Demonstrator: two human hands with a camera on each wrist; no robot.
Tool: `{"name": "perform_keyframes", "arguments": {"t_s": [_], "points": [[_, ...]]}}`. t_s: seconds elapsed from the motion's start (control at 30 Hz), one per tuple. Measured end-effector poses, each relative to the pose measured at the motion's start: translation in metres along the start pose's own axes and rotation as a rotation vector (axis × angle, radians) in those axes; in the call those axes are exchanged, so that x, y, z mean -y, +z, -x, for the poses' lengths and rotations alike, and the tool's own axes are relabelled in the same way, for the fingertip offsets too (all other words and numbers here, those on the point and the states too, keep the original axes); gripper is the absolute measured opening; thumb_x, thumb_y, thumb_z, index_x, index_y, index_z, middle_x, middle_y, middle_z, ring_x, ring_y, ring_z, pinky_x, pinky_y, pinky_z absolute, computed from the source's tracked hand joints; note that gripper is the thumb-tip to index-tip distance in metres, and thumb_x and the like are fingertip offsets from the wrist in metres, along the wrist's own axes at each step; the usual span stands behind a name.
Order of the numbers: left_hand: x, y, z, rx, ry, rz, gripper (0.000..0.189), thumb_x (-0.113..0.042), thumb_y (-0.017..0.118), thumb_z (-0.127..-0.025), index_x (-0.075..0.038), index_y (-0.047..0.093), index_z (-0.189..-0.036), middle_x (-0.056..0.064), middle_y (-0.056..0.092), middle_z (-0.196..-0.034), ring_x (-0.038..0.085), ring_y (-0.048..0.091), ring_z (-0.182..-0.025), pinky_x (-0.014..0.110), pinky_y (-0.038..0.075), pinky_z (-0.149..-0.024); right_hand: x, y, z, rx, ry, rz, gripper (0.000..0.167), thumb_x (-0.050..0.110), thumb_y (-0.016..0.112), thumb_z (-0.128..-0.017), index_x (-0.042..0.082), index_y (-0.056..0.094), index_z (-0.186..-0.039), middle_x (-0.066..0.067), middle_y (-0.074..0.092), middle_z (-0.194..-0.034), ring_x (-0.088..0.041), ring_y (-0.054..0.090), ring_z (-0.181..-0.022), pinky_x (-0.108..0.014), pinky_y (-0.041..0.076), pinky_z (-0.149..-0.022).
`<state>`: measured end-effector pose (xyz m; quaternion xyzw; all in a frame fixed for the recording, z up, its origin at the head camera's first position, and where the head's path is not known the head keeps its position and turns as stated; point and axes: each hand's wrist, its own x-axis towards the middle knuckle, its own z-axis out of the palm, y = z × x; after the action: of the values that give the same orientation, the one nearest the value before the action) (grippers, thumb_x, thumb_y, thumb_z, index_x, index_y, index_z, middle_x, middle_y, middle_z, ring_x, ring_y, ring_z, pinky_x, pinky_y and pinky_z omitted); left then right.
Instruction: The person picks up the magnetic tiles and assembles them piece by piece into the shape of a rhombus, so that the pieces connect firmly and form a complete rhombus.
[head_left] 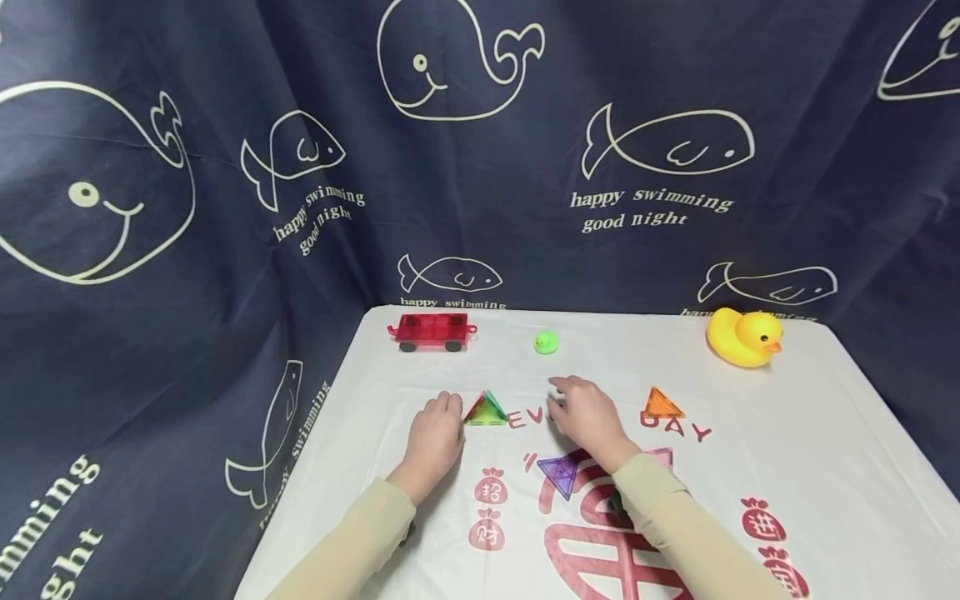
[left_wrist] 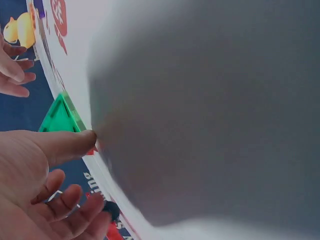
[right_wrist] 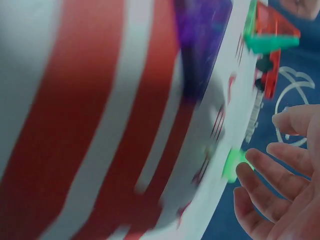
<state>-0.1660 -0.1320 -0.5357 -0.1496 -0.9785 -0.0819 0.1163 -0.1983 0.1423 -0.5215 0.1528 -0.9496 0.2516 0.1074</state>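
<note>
Near the middle of the head view, standing on the white counter [head_left: 352, 425]: a see-through tent of triangle tiles [head_left: 487, 411], with green and red sides. Just left of the tent, the left hand [head_left: 435, 433], with fingers loosely bent and thumb by the green side; hard to tell if touching. Right of the tent, a bit apart, the right hand [head_left: 591, 417], with fingers loose and spread. Below, at lower middle, a purple triangle tile [head_left: 559, 475]; off to the right, an orange triangle tile [head_left: 662, 403]. Higher up, from left to right, a red toy wagon [head_left: 432, 329], a little green duck [head_left: 547, 342] and a big yellow duck [head_left: 738, 337].
</note>
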Motion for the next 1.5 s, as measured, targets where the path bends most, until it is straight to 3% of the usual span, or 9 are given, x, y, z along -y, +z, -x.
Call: {"name": "perform_keyframes", "arguments": {"t_s": [0.2, 0.4, 0.6, 0.7, 0.83, 1.13, 1.5], "points": [[-0.014, 0.000, 0.004, -0.023, 0.117, -0.032, 0.013, -0.009, 0.083, -0.085, -0.009, 0.071, -0.091, 0.003, 0.065, -0.084, 0.021, 0.064, -0.070, 0.036, 0.051, -0.058, -0.040, -0.019, 0.009, -0.026, 0.037, 0.032, 0.038, 0.015, 0.074, -0.093, -0.003, 0.071, -0.126, -0.024, 0.070, -0.120, -0.044, 0.067, -0.109, -0.058, 0.054, -0.090], [-0.036, 0.004, 0.006, 0.002, 0.203, 0.025, 0.015, -0.014, 0.083, -0.087, -0.015, 0.070, -0.081, -0.004, 0.063, -0.081, 0.013, 0.063, -0.067, 0.031, 0.051, -0.059, -0.074, -0.031, 0.018, -0.046, 0.073, 0.046, 0.038, 0.014, 0.072, -0.093, -0.006, 0.070, -0.125, -0.027, 0.069, -0.120, -0.046, 0.066, -0.110, -0.060, 0.052, -0.093], [-0.058, 0.010, 0.003, 0.074, 0.279, 0.158, 0.010, -0.020, 0.080, -0.091, -0.016, 0.074, -0.098, -0.004, 0.068, -0.096, 0.012, 0.066, -0.086, 0.031, 0.056, -0.078, -0.100, -0.046, 0.024, -0.046, 0.115, 0.073, 0.040, 0.013, 0.072, -0.093, -0.008, 0.068, -0.126, -0.032, 0.065, -0.123, -0.051, 0.061, -0.114, -0.064, 0.048, -0.098], [-0.068, 0.012, 0.002, 0.116, 0.321, 0.195, 0.018, -0.024, 0.077, -0.095, -0.014, 0.074, -0.109, -0.002, 0.070, -0.108, 0.015, 0.066, -0.103, 0.032, 0.054, -0.092, -0.110, -0.052, 0.028, -0.023, 0.151, 0.084, 0.044, 0.015, 0.074, -0.093, -0.009, 0.066, -0.128, -0.034, 0.061, -0.126, -0.052, 0.056, -0.116, -0.066, 0.046, -0.099], [-0.080, 0.015, -0.001, 0.144, 0.370, 0.211, 0.028, -0.030, 0.080, -0.092, -0.013, 0.074, -0.115, -0.001, 0.068, -0.114, 0.016, 0.063, -0.111, 0.033, 0.048, -0.101, -0.122, -0.057, 0.035, 0.006, 0.191, 0.084, 0.048, 0.018, 0.076, -0.093, -0.010, 0.064, -0.130, -0.035, 0.058, -0.128, -0.052, 0.053, -0.115, -0.068, 0.045, -0.098], [-0.099, 0.026, -0.001, 0.214, 0.402, 0.159, 0.041, -0.045, 0.080, -0.091, -0.015, 0.075, -0.119, 0.000, 0.064, -0.131, 0.018, 0.057, -0.122, 0.036, 0.045, -0.106, -0.141, -0.064, 0.050, 0.049, 0.210, 0.069, 0.052, 0.020, 0.076, -0.091, -0.012, 0.063, -0.130, -0.035, 0.058, -0.124, -0.051, 0.055, -0.106, -0.066, 0.048, -0.093], [-0.103, 0.026, -0.001, 0.192, 0.442, 0.129, 0.035, -0.045, 0.082, -0.089, -0.018, 0.078, -0.112, -0.002, 0.067, -0.127, 0.016, 0.058, -0.117, 0.034, 0.046, -0.103, -0.145, -0.064, 0.052, 0.121, 0.234, 0.034, 0.055, 0.021, 0.079, -0.092, -0.012, 0.062, -0.133, -0.032, 0.061, -0.126, -0.047, 0.059, -0.110, -0.063, 0.049, -0.098]]}}
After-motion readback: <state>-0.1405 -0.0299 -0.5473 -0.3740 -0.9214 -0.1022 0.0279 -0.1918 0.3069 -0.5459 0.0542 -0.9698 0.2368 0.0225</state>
